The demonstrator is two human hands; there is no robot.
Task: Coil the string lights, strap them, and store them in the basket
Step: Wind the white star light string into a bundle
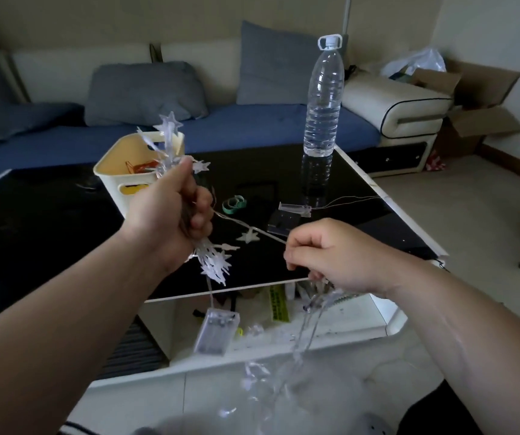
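Observation:
My left hand (172, 211) is shut around a coiled bundle of clear star string lights (213, 262), stars sticking out above and below the fist. A clear battery box (216, 331) dangles from the bundle on its wire. One strand with a star (248, 236) runs across to my right hand (330, 254), which pinches the wire. The loose rest of the lights (287, 365) hangs blurred below that hand. The cream basket (112, 177) stands on the black table behind my left hand. A green strap (234, 204) lies coiled on the table.
A tall water bottle (324, 98) stands at the far side of the glossy black table (48, 221). A second clear battery box (294, 209) with thin wire and a dark case (282, 223) lie near the strap. A blue sofa (252, 127) is behind; cardboard boxes (475, 105) at right.

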